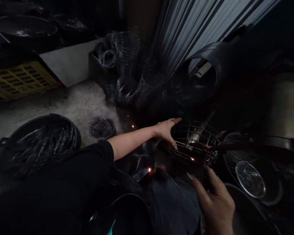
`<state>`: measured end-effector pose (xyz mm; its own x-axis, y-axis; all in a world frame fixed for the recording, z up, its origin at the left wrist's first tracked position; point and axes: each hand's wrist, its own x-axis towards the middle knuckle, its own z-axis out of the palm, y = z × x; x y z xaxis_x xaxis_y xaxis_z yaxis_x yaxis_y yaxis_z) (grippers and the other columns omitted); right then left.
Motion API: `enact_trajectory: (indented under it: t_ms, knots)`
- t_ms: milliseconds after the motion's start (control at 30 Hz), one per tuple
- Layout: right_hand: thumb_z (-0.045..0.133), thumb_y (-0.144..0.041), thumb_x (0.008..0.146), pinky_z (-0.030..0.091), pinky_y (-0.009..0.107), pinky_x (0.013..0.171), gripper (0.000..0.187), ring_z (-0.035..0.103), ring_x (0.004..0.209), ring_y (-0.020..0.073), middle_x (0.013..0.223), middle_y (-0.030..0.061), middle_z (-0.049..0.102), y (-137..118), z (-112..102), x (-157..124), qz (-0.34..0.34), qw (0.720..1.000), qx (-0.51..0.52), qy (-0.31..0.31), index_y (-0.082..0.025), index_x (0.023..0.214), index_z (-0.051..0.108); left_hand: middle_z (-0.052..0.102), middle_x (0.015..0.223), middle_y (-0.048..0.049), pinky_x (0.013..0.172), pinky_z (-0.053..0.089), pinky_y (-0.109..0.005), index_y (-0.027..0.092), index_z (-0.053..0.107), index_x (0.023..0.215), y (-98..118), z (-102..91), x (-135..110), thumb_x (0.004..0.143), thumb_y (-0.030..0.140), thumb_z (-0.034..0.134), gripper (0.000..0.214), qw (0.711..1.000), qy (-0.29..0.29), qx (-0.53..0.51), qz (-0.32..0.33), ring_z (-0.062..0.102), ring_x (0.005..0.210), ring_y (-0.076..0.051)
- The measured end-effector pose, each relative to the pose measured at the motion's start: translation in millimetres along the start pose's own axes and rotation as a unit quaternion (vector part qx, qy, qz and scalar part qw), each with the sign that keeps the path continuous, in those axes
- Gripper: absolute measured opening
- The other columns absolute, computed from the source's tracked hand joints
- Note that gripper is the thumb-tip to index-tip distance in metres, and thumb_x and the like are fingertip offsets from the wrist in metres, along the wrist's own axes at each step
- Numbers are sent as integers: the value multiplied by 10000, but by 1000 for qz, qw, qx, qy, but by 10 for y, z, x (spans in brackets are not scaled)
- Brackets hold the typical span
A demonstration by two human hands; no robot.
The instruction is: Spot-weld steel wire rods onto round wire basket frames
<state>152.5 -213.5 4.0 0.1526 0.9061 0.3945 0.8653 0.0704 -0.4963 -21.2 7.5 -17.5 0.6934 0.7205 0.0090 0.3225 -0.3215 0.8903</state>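
A round wire basket (196, 135) sits in the dim light right of the middle, beside a dark rod-like arm (225, 147) whose tip reaches its wires. My left hand (165, 130) is stretched out to the basket's left side, with thumb and fingers spread around its edge and gripping it. Below the basket, my right hand (215, 202) has its thumb and index finger apart, and I see nothing between them; its other fingers are hidden. Orange sparks (149, 169) glow near the basket and over the dark cloth on my lap.
Stacks of wire rings and baskets (127, 52) stand behind. At left is a black tub (39, 147) of bent wire pieces, near a small wire stack (102, 126). A yellow crate (24, 78) lies beyond. A large wire coil (198, 75) and a basin (271, 192) are at right.
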Motion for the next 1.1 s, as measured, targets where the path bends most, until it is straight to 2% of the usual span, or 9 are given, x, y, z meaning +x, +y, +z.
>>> enact_trajectory:
  t_ms: [100,200,300,367,567,733,900,1000,1100]
  knots:
    - [616,-412,873,524,305,733,380,665,862,235,994,108,688,-266,50,71,-76,995,-59,-14,-141,1135,661,583,1233,-102,980,460,-393,146,437,1347,-151,156,-104,393,474,856,1092,993,45,-93,-51,572,1119,-279]
    - [577,-358,905,533,275,682,278,671,778,202,886,93,702,-599,-5,153,-167,983,-66,-33,-136,1014,703,602,1165,-82,950,479,-368,136,498,1297,-118,165,-233,359,407,871,1045,989,90,-101,-56,593,1058,-264]
    - [562,-285,912,540,224,658,208,679,752,167,852,68,713,-882,-115,218,-202,976,-10,-76,-153,958,716,562,1229,-112,984,455,-363,121,488,1319,40,41,-465,335,369,866,1083,996,84,-40,15,573,1094,-275]
    - [564,-293,907,545,207,647,201,688,740,157,847,47,722,-980,-148,255,-176,977,46,-111,-175,941,723,549,1259,-136,1006,435,-382,108,477,1333,166,-33,-652,361,396,849,1080,994,66,16,80,556,1118,-291]
    - [571,-349,884,549,223,595,215,694,699,172,805,21,728,-850,-53,329,13,970,130,-205,-217,892,740,549,1280,-147,960,428,-480,164,454,1349,400,-9,-944,539,556,737,943,978,42,148,142,522,1134,-321]
    - [544,-274,869,550,300,678,239,687,804,217,913,68,719,-719,-76,245,-79,983,-47,-158,-174,1006,713,543,1287,-152,953,413,-481,164,445,1348,431,73,-879,566,597,708,931,970,32,184,158,512,1133,-315]
    - [622,-190,774,538,343,667,280,662,787,255,877,90,711,-696,-34,164,-130,955,-227,-137,-119,1036,691,547,1281,-142,965,403,-485,180,447,1338,460,132,-811,596,588,688,880,965,32,191,176,509,1142,-307]
    - [599,-136,780,528,363,719,284,650,761,246,859,78,711,-660,19,147,-149,950,-239,-138,-107,1050,685,545,1281,-135,954,418,-465,188,442,1339,476,153,-773,589,586,695,886,967,36,175,180,513,1139,-294]
    - [513,-127,858,517,370,760,254,650,764,233,868,82,712,-586,48,134,-164,966,-186,-74,-96,1045,683,543,1284,-128,954,423,-463,200,439,1341,491,164,-732,578,576,704,891,970,39,169,171,515,1135,-289]
